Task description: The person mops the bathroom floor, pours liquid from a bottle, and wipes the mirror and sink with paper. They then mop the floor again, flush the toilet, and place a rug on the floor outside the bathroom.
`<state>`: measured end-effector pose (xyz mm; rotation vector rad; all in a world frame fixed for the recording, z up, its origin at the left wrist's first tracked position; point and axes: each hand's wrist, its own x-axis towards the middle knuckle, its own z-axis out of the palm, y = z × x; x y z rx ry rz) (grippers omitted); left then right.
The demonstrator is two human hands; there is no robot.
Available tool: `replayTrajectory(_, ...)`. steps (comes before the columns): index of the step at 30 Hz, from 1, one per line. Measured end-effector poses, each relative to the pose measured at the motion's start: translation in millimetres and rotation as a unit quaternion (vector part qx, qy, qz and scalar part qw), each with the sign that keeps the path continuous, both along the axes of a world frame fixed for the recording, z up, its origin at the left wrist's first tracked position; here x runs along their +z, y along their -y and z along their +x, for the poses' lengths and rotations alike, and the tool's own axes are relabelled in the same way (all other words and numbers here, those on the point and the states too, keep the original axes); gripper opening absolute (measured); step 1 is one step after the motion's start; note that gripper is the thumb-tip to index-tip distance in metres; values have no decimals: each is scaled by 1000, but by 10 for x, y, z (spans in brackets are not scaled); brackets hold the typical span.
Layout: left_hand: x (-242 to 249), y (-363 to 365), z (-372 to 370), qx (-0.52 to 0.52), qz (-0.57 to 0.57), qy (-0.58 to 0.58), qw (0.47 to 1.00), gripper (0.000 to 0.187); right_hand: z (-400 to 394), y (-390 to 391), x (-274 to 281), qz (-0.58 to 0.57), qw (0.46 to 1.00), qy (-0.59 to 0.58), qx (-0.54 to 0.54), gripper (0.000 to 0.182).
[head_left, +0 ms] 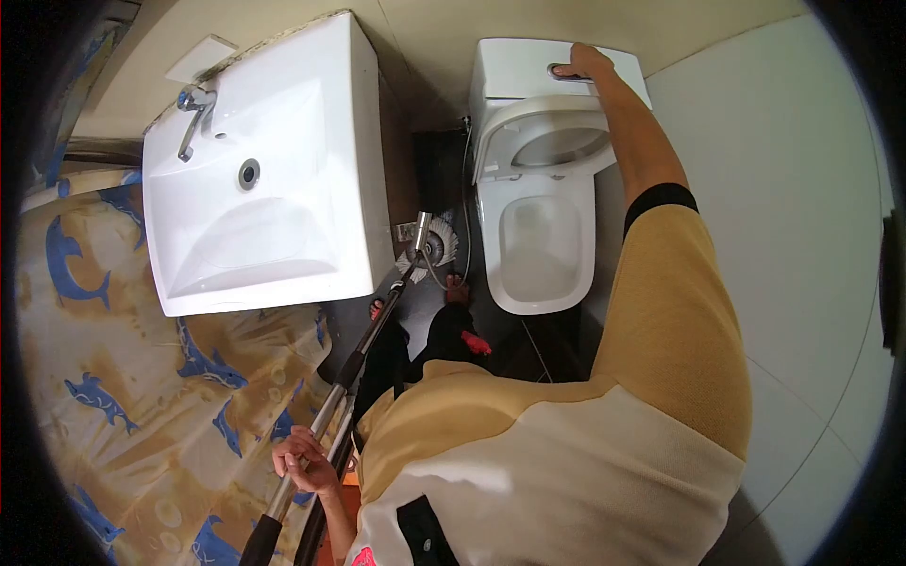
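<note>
Button [572, 78] perhaps partly under right hand [587, 64]

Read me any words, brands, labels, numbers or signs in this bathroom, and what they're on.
I can't read any text here.
Dark patch on the top: a small mark, too small to read.
Toilet and sink: no legible lettering.
Curtain: blue dolphin pictures, no legible words.

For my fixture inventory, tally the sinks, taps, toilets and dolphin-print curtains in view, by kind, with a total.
Sink: 1
Tap: 1
Toilet: 1
Dolphin-print curtain: 1
Total: 4
</note>
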<state>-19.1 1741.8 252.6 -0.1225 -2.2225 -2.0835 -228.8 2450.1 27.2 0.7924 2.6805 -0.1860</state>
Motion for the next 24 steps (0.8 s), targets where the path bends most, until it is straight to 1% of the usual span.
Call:
replayTrajectory(1,-1,9,-3,-7,-2,0,1000,27,-1,-18,-30,5,1000,-2,0,66)
replayTrajectory(4,1,31,-13,-18,-6,-2,1000,27,-99,-56,-107,2,996,78,-40,79)
replayTrajectory(12,9,31,11,-11,-18,12,1000,27,-87,-93,-102,2,997,69,-19,82)
replayTrajectory(15,118,74,2,-171,-69,60,981,23,-95,-61,-9,-5,997,82,-6,81)
replayTrajectory(16,205,14,-53,-260,-85,110,955,22,-95,-49,12,-8,996,90,-3,80)
replayTrajectory(17,313,-101,-140,-347,-100,160,919,23,-84,-75,-32,9,999,48,7,76)
replayTrajectory(18,333,-187,-223,-429,-112,212,871,27,-55,-94,-90,27,999,8,19,73)
replayTrajectory(19,225,-215,-376,-540,-66,247,801,30,-20,-86,-150,43,998,-29,30,70)
replayTrajectory(20,57,-225,-597,-639,-17,280,716,35,-10,-96,-198,43,998,-25,38,67)
replayTrajectory(21,-121,-247,-770,-724,37,307,616,41,-8,-92,-167,42,998,-20,46,63)
replayTrajectory(22,-330,-293,-876,-737,100,337,577,46,-8,-74,-115,44,997,-19,53,59)
replayTrajectory(23,-506,-358,-984,-745,162,362,536,51,12,-41,-66,37,999,0,37,53)
replayTrajectory(24,-611,-464,-1093,-669,187,512,506,50,28,13,15,32,999,16,21,48)
